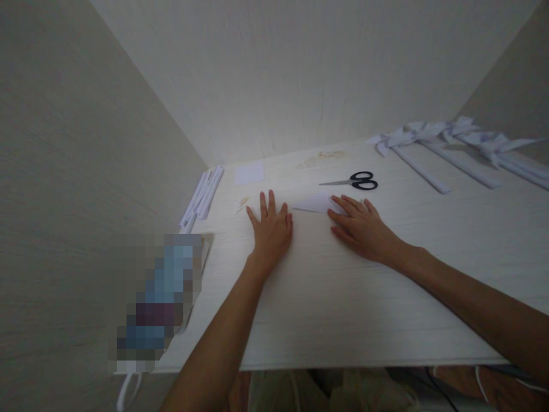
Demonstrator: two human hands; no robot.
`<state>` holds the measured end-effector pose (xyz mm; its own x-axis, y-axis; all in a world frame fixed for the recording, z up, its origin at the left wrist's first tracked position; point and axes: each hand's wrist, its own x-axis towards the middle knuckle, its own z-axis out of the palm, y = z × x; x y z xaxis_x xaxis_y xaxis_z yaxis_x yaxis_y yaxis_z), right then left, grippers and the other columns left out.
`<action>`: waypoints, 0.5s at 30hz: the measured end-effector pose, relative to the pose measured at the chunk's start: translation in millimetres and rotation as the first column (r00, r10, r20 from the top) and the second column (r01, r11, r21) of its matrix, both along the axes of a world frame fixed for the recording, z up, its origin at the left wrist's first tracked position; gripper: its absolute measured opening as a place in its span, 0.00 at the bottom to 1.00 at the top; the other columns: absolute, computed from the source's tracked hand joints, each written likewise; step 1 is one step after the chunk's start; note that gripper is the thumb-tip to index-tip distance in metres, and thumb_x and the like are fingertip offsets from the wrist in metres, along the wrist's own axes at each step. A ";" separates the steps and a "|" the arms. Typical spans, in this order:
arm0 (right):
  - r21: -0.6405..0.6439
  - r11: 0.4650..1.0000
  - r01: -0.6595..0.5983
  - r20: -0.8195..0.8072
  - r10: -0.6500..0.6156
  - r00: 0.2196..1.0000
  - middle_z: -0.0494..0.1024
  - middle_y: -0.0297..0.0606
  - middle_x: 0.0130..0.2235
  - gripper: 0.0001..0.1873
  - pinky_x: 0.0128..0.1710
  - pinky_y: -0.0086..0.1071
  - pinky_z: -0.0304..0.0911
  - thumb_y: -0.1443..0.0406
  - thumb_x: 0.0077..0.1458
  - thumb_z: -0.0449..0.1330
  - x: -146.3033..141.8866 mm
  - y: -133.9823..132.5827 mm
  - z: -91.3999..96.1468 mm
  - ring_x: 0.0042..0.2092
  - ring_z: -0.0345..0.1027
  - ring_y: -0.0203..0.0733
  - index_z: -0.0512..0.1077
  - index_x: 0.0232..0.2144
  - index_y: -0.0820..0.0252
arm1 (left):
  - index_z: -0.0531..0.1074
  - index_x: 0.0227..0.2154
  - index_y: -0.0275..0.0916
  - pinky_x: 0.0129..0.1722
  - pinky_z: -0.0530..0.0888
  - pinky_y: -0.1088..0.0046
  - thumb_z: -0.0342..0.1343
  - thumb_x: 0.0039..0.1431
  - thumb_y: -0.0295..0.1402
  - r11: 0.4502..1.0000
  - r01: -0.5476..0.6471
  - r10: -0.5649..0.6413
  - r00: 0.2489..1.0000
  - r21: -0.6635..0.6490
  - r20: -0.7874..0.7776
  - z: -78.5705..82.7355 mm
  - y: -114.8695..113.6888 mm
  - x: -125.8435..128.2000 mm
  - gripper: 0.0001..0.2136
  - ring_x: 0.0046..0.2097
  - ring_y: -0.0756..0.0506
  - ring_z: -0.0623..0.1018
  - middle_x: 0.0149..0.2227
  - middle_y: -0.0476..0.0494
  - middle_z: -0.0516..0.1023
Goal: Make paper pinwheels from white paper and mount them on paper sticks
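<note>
A folded piece of white paper [314, 202] lies flat on the table, its pointed end to the left. My right hand [358, 224] rests on the paper's right part, fingers stretched out and hiding that end. Just left of the paper's tip, my left hand [272, 229] lies on the table with its fingers spread. Nothing shows in either palm. Black-handled scissors [349, 182] lie closed behind the paper, blades to the left. A small square sheet of paper [249, 172] sits beyond my left hand.
Rolled white paper sticks [201, 196] are stacked at the left wall. Paper pinwheel-like shapes on sticks [454, 140] lie at the back right. A blurred-out device [171, 286] with a white cable [128, 389] stands at the left. The table [343, 320] ends in front of me.
</note>
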<state>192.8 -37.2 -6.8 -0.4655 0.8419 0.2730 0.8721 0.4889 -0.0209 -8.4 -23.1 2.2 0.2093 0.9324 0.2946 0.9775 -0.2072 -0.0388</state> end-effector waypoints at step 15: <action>-0.059 0.987 -0.149 -0.130 0.140 0.982 0.61 0.47 0.54 0.22 0.54 0.40 0.51 0.65 0.56 0.41 5.3 7.1 -3.8 0.55 0.53 0.42 0.59 0.51 0.68 | 0.50 0.54 0.25 0.56 0.52 0.68 0.29 0.59 0.40 0.907 0.368 -0.364 0.929 -0.204 0.057 1.5 -17.8 44.8 0.26 0.58 0.45 0.53 0.58 0.34 0.52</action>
